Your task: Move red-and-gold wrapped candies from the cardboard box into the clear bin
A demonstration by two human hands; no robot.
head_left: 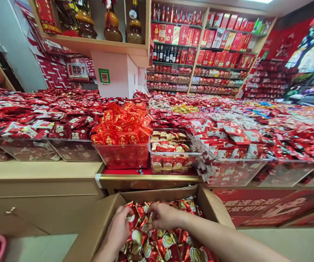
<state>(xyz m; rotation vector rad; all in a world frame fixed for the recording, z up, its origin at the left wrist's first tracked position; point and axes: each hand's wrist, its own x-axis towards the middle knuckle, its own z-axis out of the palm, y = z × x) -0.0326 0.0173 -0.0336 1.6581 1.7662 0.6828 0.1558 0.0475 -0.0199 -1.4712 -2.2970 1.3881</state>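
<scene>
My left hand (118, 227) reaches into an open cardboard box (214, 203) full of red and gold wrapped candies (166, 240). Its fingers curl against packets by the box's left side. To its right, my right hand (164, 216) is bent down over the same heap, thumb and fingers apart and touching the wrappers. Just beyond the box, a clear plastic bin (175, 165) holds similar red and gold packets, stacked lower than in the bins around it.
A clear bin of bright red packets (121, 127) stands to the left, and one of white and red packets (233, 145) to the right. A gold counter edge (148, 178) runs behind the box. At lower left is a pink basket (2, 242). Bottle shelves (176, 25) line the back.
</scene>
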